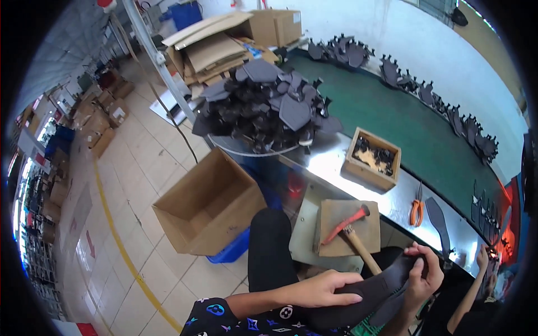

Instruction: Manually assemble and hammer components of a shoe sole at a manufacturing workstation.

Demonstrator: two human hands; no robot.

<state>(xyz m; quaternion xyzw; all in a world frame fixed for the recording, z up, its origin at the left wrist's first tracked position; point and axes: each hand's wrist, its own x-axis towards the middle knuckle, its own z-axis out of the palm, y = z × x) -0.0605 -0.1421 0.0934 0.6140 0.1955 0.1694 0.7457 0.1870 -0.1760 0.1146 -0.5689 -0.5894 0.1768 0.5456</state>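
Observation:
Over my lap, I hold a dark sole-shaped piece [367, 289] between both hands. My left hand [322, 288] is closed on its near end, with the thumb stretched along the top. At the far end, my right hand [424, 275] pinches it between fingers and thumb. Another dark flat piece [388, 309] lies just under it, beside something green that is mostly covered. Just beyond the hands, a hammer [364, 255] with a red head and wooden handle rests on a square tan block [367, 229].
A wooden box [376, 178] of small black parts, orange-handled pliers [416, 211] and a dark sole [439, 224] are on the metal bench. Dark pieces form a heap [269, 106] and line the green belt [386, 123]. A cardboard box [210, 204] gapes at left; another person's arm [468, 294] shows at right.

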